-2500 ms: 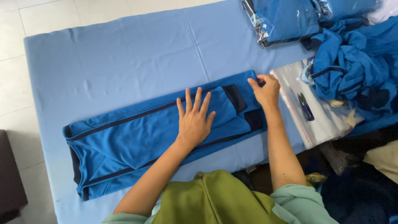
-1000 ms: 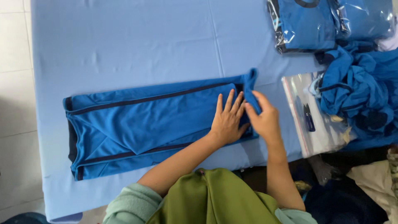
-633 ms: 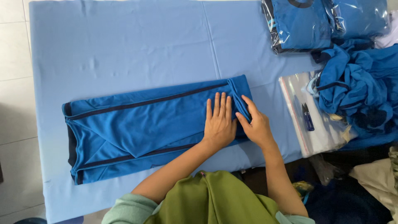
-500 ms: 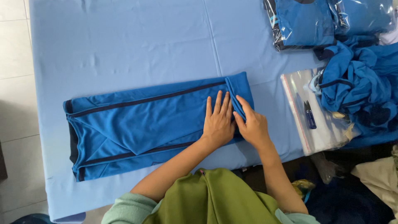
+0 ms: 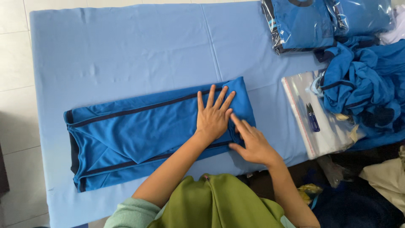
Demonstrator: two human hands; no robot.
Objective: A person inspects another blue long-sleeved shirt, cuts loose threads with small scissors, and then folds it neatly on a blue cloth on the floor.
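Left hand (image 5: 214, 118) is pressed flat with the fingers fanned wide, palm down on the right end of the blue folded garment (image 5: 156, 133), not gripping anything. Right hand (image 5: 252, 143) sits just beside it, fingers straight and close together, tips touching the garment's folded edge right under the left hand's little finger, so also empty, just pinning cloth. The garment itself stretches away from the fingers to the left across the light blue table cover (image 5: 126, 50), with dark piping running along it. Main risk as I see it: that slick-looking fabric could slide or spring open if either palm lifts unevenly, and the far left end, well away from both hands, has nothing holding it, so a tug could skew the whole fold. Off beyond the right hand's fingers there's a clear plastic bag (image 5: 325, 122) with small blue snips (image 5: 312, 117) on it, near a heap of loose blue garments (image 5: 363, 93); a careless sweep could knock those.
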